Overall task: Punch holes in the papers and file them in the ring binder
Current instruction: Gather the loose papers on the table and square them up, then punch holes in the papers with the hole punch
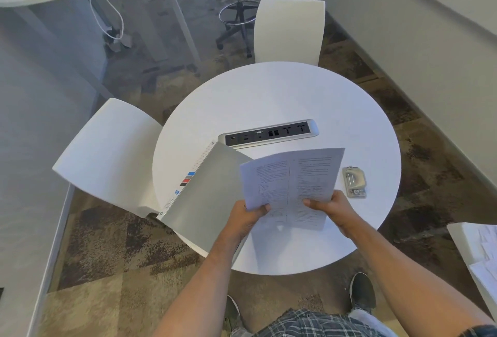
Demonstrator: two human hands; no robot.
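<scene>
I hold printed papers (293,183) above the round white table (282,94). My left hand (248,214) grips the sheets at their lower left edge, and my right hand (332,209) grips them at the lower right edge. The sheets fan apart slightly, one overlapping the other. A grey ring binder (207,191) lies shut on the table's left side, its labelled spine facing left and its near corner over the table edge. A metal hole punch (355,182) sits on the table to the right of the papers, apart from both hands.
A silver power and socket strip (269,132) is set into the table middle. White chairs stand at the left (113,154) and far side (290,30). More papers lie on a white surface (481,256) at the right edge. My shoe (361,291) is under the table edge.
</scene>
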